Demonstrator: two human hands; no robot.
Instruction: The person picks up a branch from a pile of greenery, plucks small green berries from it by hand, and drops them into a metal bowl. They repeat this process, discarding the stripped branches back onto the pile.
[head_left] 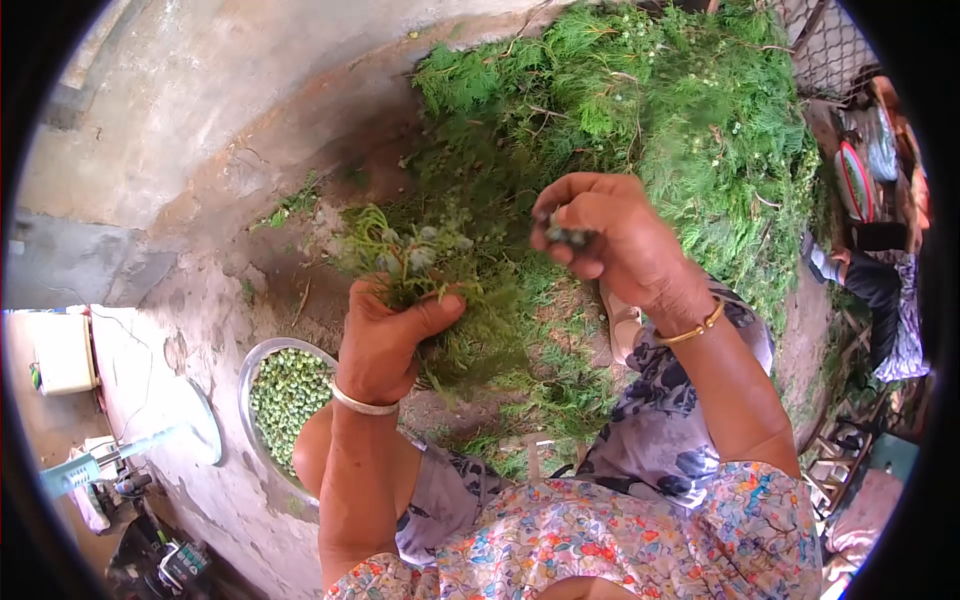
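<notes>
My left hand (385, 340) is closed around a leafy conifer sprig (415, 255), its feathery green foliage spreading above and below the thumb. Pale bluish-green cones cluster at the sprig's top. To the right, apart from the sprig, my right hand (635, 240) is curled with its fingertips round a few small green cones (570, 237); the fingers are slightly blurred. Beside my left forearm stands a round metal basin (246, 385) holding many green cones (285, 392). My left knee hides part of the basin.
A large heap of cut conifer branches (650, 110) covers the ground ahead and to the right. A worn concrete wall (200, 110) rises at the left. A pedestal fan (195, 425) stands at lower left. Another person's dark-clothed leg (880, 305) shows at far right.
</notes>
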